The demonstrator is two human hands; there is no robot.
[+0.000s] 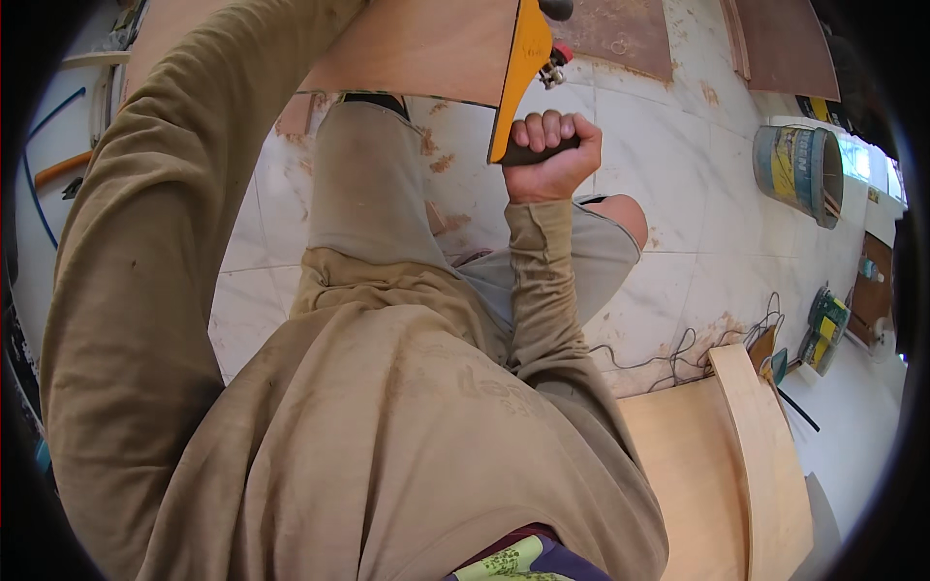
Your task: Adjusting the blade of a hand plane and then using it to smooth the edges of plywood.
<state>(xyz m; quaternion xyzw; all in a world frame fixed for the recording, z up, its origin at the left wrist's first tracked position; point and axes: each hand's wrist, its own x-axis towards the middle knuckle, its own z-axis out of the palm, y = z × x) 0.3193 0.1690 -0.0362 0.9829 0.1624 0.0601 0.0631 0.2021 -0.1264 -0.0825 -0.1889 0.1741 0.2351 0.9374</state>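
My right hand (557, 165) is closed around the dark rear handle of a hand plane (526, 60). The plane has an orange body, a black front knob and a red adjusting part. Its long flat side lies along the right edge of a reddish-brown wooden panel (421, 48), over my bent leg. My left arm reaches up across the left side of the panel and leaves the picture at the top, so the left hand is out of sight.
Wood shavings (441, 163) lie scattered on the pale tiled floor (697, 165). A grey bucket (796, 169) stands at the right, with a green-and-yellow container (825, 329) nearer. A dark cable (678, 353) runs beside light wooden boards (688, 465). An orange-handled tool (63, 168) lies at the left.
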